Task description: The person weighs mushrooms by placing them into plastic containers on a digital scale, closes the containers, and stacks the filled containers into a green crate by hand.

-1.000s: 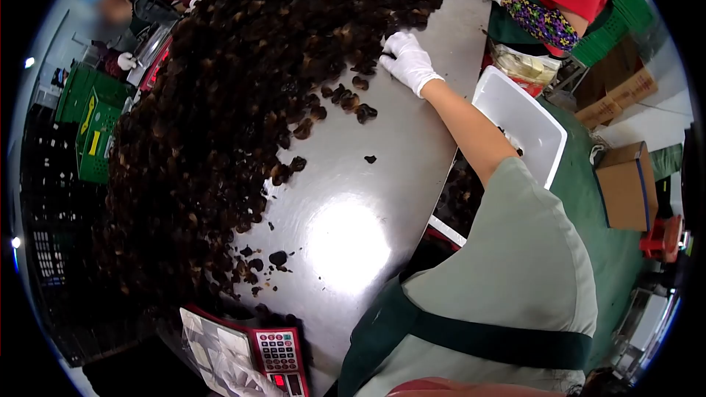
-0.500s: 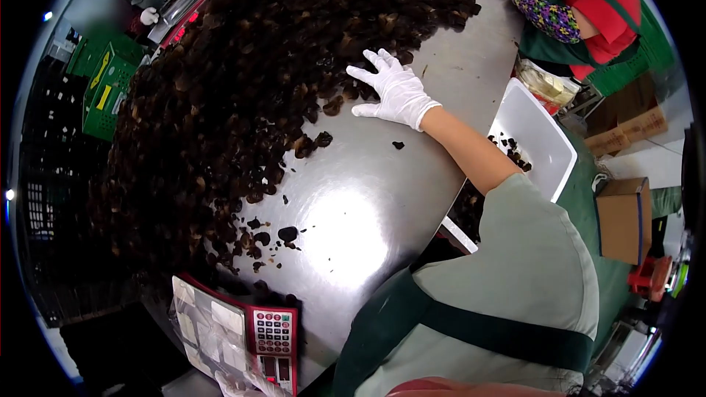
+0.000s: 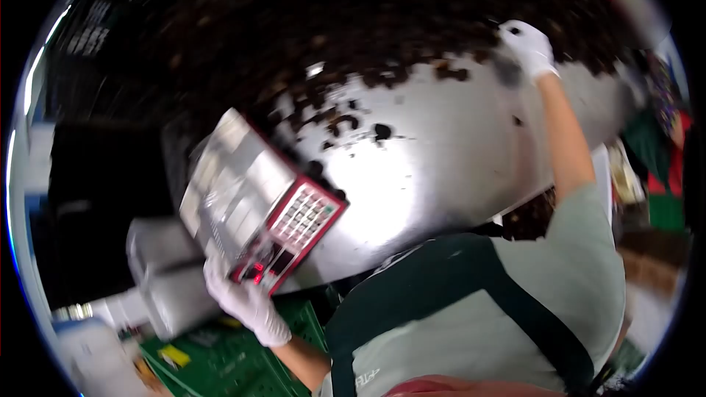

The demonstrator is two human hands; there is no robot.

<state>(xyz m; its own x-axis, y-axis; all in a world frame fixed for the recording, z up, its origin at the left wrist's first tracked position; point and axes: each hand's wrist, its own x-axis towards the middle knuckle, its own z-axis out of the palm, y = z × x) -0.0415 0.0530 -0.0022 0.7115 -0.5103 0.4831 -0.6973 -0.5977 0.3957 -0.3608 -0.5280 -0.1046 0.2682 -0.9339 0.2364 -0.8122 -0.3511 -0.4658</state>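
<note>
My right hand, in a white glove, is at the edge of a big heap of dark brown pieces that look like wood ear mushrooms. Its fingers are curled together; a dark spot shows between them, but motion blur hides what it is. At the lower left, my gloved left hand grips the near edge of a clear plastic bag lying over the pan of a red scale. Its fingertips are partly hidden by plastic and glare. Loose dark pieces lie on the metal table.
A green crate sits below the scale. Grey plastic-wrapped bundles are left of my left hand. A white bin stands by my right arm, with dark pieces near the table edge. A co-worker in red and green is at the right.
The view has swung, bringing the scale and left hand further into sight. My right hand has gone from spread fingers to curled ones at the heap's edge.
</note>
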